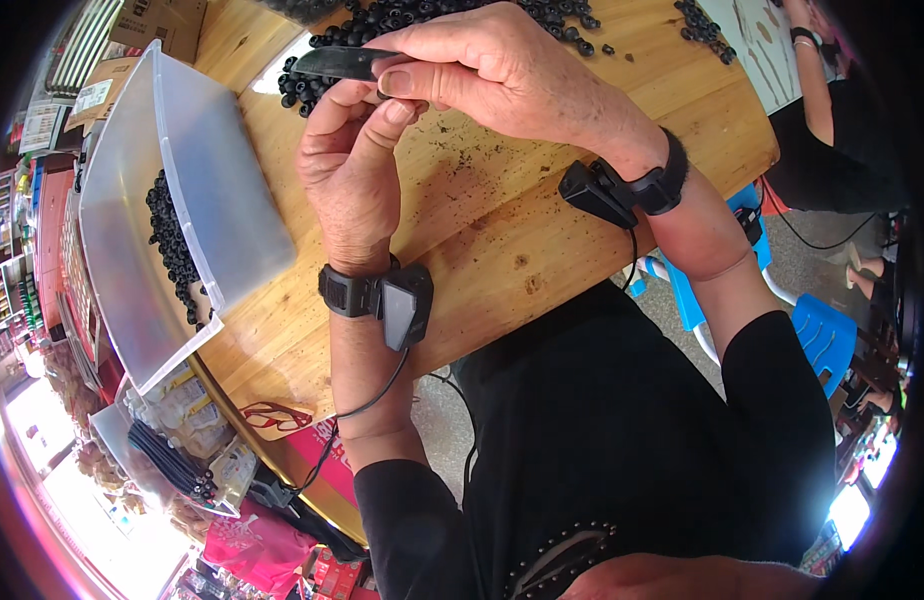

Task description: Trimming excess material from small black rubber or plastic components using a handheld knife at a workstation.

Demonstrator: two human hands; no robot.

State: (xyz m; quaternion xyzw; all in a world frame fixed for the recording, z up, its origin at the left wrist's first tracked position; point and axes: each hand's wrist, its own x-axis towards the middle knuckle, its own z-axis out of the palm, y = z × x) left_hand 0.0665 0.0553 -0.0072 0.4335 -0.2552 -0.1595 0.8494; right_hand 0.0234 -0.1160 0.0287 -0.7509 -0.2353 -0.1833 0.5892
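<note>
My right hand (pixel 522 80) reaches in over the table's far part and grips a dark, flat, knife-like blade (pixel 337 63) between thumb and fingers, its rounded end pointing left. Just below it, my left hand (pixel 354 185) is closed in a pinch, thumb against fingers, touching or almost touching the right fingertips. Whatever sits in that pinch is mostly hidden. Beyond both hands lies a heap of small, round black parts (pixel 412 14), some with a hole visible. Dark crumbs (pixel 462 150) are scattered over the wood under my right hand.
On the left stands a translucent plastic tub (pixel 232 190) with more black parts (pixel 170 235) inside. The wooden table (pixel 502 270) ends close to my body. Red-framed glasses (pixel 277 415) lie near its lower left edge. Another person's arm (pixel 814 95) and blue stools (pixel 824 335) are at right.
</note>
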